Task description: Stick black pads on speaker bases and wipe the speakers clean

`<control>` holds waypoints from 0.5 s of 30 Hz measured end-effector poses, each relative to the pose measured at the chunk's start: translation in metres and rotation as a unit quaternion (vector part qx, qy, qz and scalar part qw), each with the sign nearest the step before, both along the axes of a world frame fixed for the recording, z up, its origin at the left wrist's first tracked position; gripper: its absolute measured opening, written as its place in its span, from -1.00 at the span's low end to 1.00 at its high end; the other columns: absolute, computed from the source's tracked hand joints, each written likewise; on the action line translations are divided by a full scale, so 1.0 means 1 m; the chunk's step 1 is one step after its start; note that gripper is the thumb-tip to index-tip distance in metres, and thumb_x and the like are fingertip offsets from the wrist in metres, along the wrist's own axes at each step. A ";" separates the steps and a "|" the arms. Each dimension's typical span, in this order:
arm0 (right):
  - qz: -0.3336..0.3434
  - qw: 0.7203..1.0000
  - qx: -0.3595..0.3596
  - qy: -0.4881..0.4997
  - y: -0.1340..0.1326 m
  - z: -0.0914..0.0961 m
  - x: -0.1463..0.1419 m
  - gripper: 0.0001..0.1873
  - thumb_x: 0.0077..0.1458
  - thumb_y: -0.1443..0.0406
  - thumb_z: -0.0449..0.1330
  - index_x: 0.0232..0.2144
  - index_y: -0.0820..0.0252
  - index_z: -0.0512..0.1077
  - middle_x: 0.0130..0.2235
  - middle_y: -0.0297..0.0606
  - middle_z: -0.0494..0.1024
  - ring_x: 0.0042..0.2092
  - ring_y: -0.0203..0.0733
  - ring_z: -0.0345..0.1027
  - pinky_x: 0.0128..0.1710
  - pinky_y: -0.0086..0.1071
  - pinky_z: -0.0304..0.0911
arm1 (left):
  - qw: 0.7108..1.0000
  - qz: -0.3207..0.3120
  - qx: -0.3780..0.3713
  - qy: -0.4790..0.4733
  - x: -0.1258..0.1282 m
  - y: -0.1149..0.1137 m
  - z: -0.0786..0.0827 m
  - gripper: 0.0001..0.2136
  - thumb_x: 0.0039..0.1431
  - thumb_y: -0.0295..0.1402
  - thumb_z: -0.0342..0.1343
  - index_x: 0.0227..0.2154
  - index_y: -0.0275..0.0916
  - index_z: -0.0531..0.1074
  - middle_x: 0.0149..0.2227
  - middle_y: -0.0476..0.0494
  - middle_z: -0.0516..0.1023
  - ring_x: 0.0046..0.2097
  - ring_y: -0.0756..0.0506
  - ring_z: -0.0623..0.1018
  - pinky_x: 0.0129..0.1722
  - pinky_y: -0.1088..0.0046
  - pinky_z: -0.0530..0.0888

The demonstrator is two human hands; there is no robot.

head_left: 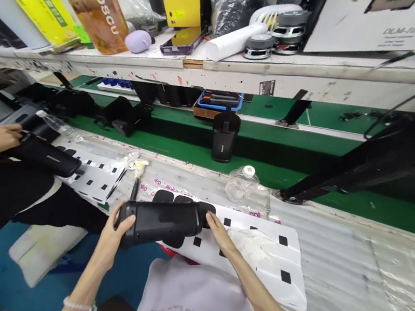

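Note:
A long black speaker housing (163,222) lies tilted in front of me, above a white sheet with black adhesive pads. My left hand (119,225) is closed around its left end, thumb on the near side. At the other end, my right hand (221,234) has its fingers stretched out, fingertips by the housing's right end and a black rounded pad (207,208). I cannot tell whether they press on the pad or the housing. Under both, the white sheet (299,259) carries small black squares, with a crumpled white piece (256,245) on top.
A co-worker's hand (3,139) rests on another black housing (48,155) at left. A clear bottle (242,183) and a black pen (135,188) lie beyond the sheet. One black unit (223,139) stands on the green belt (177,145). Overhead runs a cluttered shelf (228,72).

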State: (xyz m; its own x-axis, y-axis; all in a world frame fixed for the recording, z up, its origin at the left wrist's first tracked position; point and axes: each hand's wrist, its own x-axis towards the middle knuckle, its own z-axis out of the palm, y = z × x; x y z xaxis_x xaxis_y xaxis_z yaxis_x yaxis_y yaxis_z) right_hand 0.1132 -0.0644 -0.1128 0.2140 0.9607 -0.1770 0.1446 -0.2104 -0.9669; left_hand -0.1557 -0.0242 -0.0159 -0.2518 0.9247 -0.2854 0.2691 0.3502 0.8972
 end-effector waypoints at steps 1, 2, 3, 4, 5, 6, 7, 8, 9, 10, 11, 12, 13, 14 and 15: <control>0.003 1.000 -0.005 0.019 0.003 -0.005 -0.001 -0.57 0.28 0.00 -0.05 -0.10 0.03 0.51 -0.14 -0.16 0.61 -0.11 -0.04 0.54 -0.15 -0.22 0.43 | 1.000 0.021 -0.009 -0.008 -0.002 -0.008 -0.003 -0.25 0.00 -0.02 0.25 0.25 -0.13 0.19 0.02 -0.27 0.49 0.08 -0.37 0.51 0.08 0.01 0.45; 0.008 0.999 -0.007 0.040 0.007 -0.009 -0.001 -0.57 0.28 -0.01 -0.05 -0.14 0.04 0.51 -0.22 -0.20 0.62 -0.22 -0.08 0.56 -0.22 -0.26 0.45 | 0.999 0.043 -0.018 -0.017 -0.002 -0.016 -0.003 -0.23 -0.03 -0.04 0.27 0.25 -0.12 0.18 0.01 -0.24 0.49 0.06 -0.34 0.53 0.03 0.08 0.50; 0.012 0.998 -0.005 0.058 0.009 -0.011 0.000 -0.59 0.27 -0.02 -0.04 -0.17 0.03 0.49 -0.27 -0.22 0.62 -0.27 -0.11 0.56 -0.27 -0.27 0.45 | 0.997 0.066 -0.023 -0.034 -0.001 -0.025 -0.003 -0.21 -0.06 -0.07 0.30 0.25 -0.09 0.17 0.01 -0.21 0.50 0.05 -0.31 0.54 0.00 0.15 0.52; 0.013 0.997 -0.001 0.074 0.012 -0.011 0.002 -0.60 0.25 -0.03 -0.03 -0.18 0.02 0.47 -0.27 -0.24 0.61 -0.27 -0.10 0.55 -0.28 -0.27 0.45 | 0.994 0.089 -0.018 -0.059 0.002 -0.033 -0.001 -0.20 -0.08 -0.09 0.32 0.25 -0.06 0.17 0.02 -0.18 0.50 0.07 -0.28 0.53 -0.01 0.22 0.53; 0.010 0.996 0.006 0.087 0.013 -0.009 0.007 -0.61 0.24 -0.05 -0.02 -0.19 0.01 0.45 -0.25 -0.24 0.61 -0.22 -0.09 0.55 -0.26 -0.25 0.45 | 0.990 0.107 -0.009 -0.090 0.005 -0.040 0.002 -0.22 -0.08 -0.11 0.32 0.24 -0.04 0.19 0.03 -0.14 0.51 0.09 -0.25 0.52 0.00 0.28 0.52; 0.006 0.995 0.015 0.098 0.013 -0.005 0.013 -0.61 0.22 -0.08 -0.02 -0.20 0.01 0.42 -0.19 -0.22 0.60 -0.15 -0.07 0.53 -0.21 -0.23 0.44 | 0.985 0.121 0.004 -0.126 0.008 -0.047 0.005 -0.25 -0.07 -0.12 0.31 0.22 -0.04 0.22 0.03 -0.11 0.52 0.11 -0.23 0.50 0.01 0.33 0.51; 0.002 0.994 0.026 0.108 0.013 0.000 0.022 -0.59 0.21 -0.11 -0.02 -0.20 0.01 0.38 -0.11 -0.19 0.58 -0.07 -0.05 0.50 -0.15 -0.21 0.42 | 0.978 0.129 0.017 -0.161 0.012 -0.053 0.009 -0.29 -0.06 -0.12 0.28 0.20 -0.06 0.26 0.04 -0.09 0.53 0.12 -0.22 0.49 0.02 0.35 0.50; 0.001 0.992 0.038 0.117 0.013 0.008 0.031 -0.55 0.18 -0.15 -0.03 -0.19 0.01 0.33 -0.03 -0.17 0.54 0.00 -0.04 0.46 -0.10 -0.20 0.40 | 0.971 0.134 0.029 -0.196 0.017 -0.058 0.014 -0.33 -0.04 -0.11 0.25 0.18 -0.07 0.29 0.05 -0.08 0.54 0.13 -0.23 0.48 0.04 0.35 0.50; 0.000 0.990 0.054 0.129 0.012 0.017 0.040 -0.51 0.14 -0.20 -0.03 -0.18 0.00 0.27 0.02 -0.14 0.50 0.04 -0.02 0.42 -0.07 -0.18 0.38 | 0.964 0.137 0.038 -0.227 0.022 -0.062 0.018 -0.36 -0.04 -0.10 0.23 0.16 -0.10 0.32 0.04 -0.09 0.55 0.13 -0.24 0.48 0.04 0.34 0.50; -0.004 0.987 0.075 0.141 0.011 0.028 0.050 -0.46 0.07 -0.25 0.00 -0.18 0.00 0.23 0.03 -0.14 0.48 0.05 -0.01 0.41 -0.06 -0.16 0.36 | 0.957 0.139 0.042 -0.251 0.028 -0.066 0.022 -0.38 -0.04 -0.09 0.20 0.14 -0.12 0.35 0.01 -0.10 0.58 0.12 -0.25 0.50 0.02 0.31 0.51; -0.011 0.984 0.100 0.149 0.010 0.040 0.058 -0.40 0.00 -0.30 0.05 -0.20 0.00 0.21 0.00 -0.15 0.48 0.03 0.00 0.41 -0.06 -0.14 0.35 | 0.951 0.139 0.044 -0.272 0.035 -0.068 0.026 -0.39 -0.04 -0.07 0.18 0.12 -0.13 0.37 -0.03 -0.11 0.60 0.09 -0.28 0.52 0.00 0.27 0.53; -0.025 0.980 0.126 0.153 0.010 0.052 0.066 -0.36 -0.09 -0.33 0.09 -0.23 0.00 0.22 -0.08 -0.19 0.49 -0.02 0.00 0.42 -0.08 -0.14 0.34 | 0.947 0.138 0.045 -0.287 0.042 -0.069 0.031 -0.39 -0.05 -0.06 0.17 0.10 -0.15 0.39 -0.08 -0.12 0.63 0.05 -0.29 0.55 -0.03 0.24 0.54; -0.045 0.976 0.150 0.153 0.010 0.065 0.072 -0.33 -0.16 -0.35 0.13 -0.28 0.01 0.23 -0.18 -0.23 0.47 -0.10 0.00 0.42 -0.11 -0.15 0.33 | 0.943 0.137 0.048 -0.299 0.049 -0.069 0.035 -0.40 -0.06 -0.06 0.16 0.08 -0.16 0.41 -0.13 -0.13 0.65 0.01 -0.29 0.57 -0.07 0.23 0.56; -0.066 0.972 0.169 0.150 0.010 0.078 0.078 -0.31 -0.21 -0.37 0.15 -0.33 0.03 0.25 -0.27 -0.27 0.43 -0.18 -0.02 0.40 -0.16 -0.17 0.32 | 0.941 0.134 0.051 -0.308 0.056 -0.068 0.040 -0.41 -0.07 -0.05 0.16 0.06 -0.16 0.43 -0.17 -0.12 0.66 -0.02 -0.29 0.59 -0.10 0.23 0.57; -0.088 0.968 0.182 0.146 0.010 0.089 0.082 -0.30 -0.26 -0.38 0.16 -0.38 0.04 0.27 -0.33 -0.29 0.38 -0.24 -0.04 0.36 -0.21 -0.20 0.30 | 0.939 0.128 0.057 -0.314 0.062 -0.066 0.044 -0.42 -0.08 -0.04 0.16 0.04 -0.16 0.45 -0.21 -0.11 0.67 -0.04 -0.29 0.60 -0.11 0.24 0.57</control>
State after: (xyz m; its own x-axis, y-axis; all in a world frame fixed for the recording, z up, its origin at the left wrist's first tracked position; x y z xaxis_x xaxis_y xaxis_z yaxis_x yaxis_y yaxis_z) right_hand 0.1949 -0.0541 -0.0235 0.3711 0.9243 0.0892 -0.1539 0.1560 -0.9757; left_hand -0.0936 -0.0900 0.0281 -0.2856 0.8902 -0.3550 -0.4058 0.2233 0.8863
